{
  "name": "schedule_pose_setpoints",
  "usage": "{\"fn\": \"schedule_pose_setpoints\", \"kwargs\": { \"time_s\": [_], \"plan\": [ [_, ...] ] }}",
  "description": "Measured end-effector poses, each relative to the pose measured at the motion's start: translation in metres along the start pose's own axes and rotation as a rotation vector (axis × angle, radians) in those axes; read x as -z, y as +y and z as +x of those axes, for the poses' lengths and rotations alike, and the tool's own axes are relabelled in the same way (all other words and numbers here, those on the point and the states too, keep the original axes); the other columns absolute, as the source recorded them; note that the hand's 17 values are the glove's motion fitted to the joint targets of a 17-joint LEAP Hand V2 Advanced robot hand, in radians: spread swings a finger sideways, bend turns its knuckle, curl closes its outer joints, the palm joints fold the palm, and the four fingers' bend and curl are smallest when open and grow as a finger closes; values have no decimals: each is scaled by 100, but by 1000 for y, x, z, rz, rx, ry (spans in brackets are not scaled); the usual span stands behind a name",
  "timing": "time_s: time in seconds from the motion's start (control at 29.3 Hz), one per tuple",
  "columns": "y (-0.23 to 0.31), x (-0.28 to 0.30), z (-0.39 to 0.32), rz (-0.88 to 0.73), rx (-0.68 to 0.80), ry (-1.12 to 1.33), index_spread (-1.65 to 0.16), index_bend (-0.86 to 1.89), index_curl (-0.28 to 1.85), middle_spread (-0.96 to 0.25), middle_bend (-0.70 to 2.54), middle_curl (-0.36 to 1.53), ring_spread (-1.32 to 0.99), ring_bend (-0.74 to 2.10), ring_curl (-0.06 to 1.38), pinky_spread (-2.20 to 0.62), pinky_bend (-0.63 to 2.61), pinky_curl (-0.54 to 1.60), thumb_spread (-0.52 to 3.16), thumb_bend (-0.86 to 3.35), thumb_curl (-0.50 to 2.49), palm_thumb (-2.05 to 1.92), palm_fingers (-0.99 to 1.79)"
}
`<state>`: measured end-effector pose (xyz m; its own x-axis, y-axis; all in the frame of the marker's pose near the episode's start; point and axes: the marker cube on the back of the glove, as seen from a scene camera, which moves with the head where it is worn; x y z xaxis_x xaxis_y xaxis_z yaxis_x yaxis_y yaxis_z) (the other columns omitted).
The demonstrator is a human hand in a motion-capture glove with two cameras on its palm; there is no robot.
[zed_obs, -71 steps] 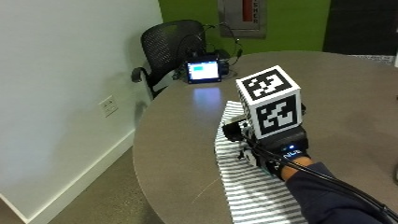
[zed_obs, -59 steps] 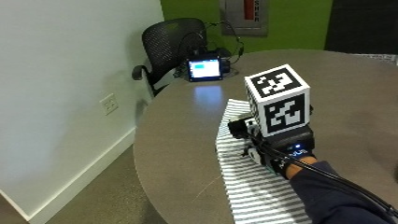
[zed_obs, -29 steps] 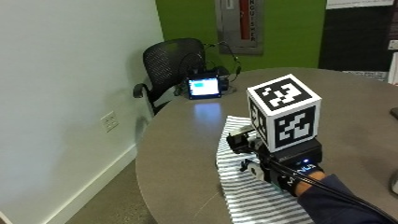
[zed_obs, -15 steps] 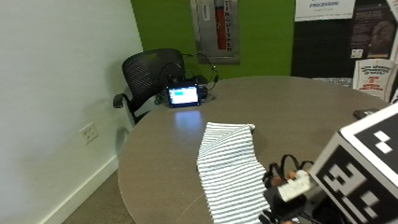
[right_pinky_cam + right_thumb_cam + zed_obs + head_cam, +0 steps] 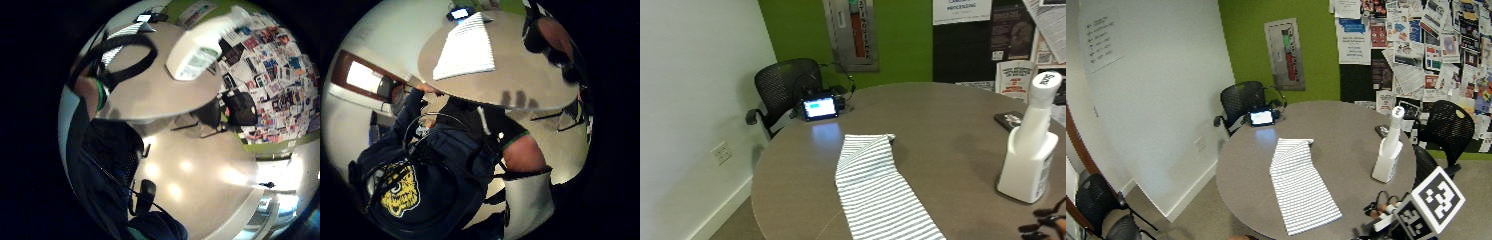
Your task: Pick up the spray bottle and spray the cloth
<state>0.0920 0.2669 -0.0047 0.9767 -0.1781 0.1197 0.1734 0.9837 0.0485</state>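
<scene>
One bottle: white spray bottle [image 5: 1029,155] upright on the surface [image 5: 953,120], right side.
Cloth: striped cloth [image 5: 876,192] flat, left of the bottle, well apart.
Right hand [image 5: 1384,208]: near edge, off the bottle; fingers cannot be told.

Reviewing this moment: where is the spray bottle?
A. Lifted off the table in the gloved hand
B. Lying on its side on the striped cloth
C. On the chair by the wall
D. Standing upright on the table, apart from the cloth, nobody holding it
D: the spray bottle stands upright on the table, beside the striped cloth without touching it, unheld.
</scene>
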Motion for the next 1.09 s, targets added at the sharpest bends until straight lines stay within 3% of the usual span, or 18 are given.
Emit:
{"fn": "schedule_pose_setpoints", "kwargs": {
  "time_s": [0.1, 0.51, 0.75, 1.09],
  "plan": [
    [10, -2, 24, -13, -63, -14, -36, 18, 28, -10, 11, 34, -15, 36, 38, -16, 61, 42, 109, -8, 39, 55, 60],
    [-29, -13, 116, 104, -275, -318, -43, 4, 22, 7, 2, 19, 9, 12, 25, 23, 94, 45, 95, -6, 33, 32, -25],
    [-89, -26, 150, 203, -242, -518, -44, 4, 15, 11, 5, 12, 15, 16, 22, 31, 106, 45, 89, -5, 33, 29, -33],
    [-172, -22, 160, 255, -227, -923, -45, 3, 8, 15, 18, 13, 18, 19, 21, 34, 100, 41, 86, -3, 34, 32, -23]
  ]
}}
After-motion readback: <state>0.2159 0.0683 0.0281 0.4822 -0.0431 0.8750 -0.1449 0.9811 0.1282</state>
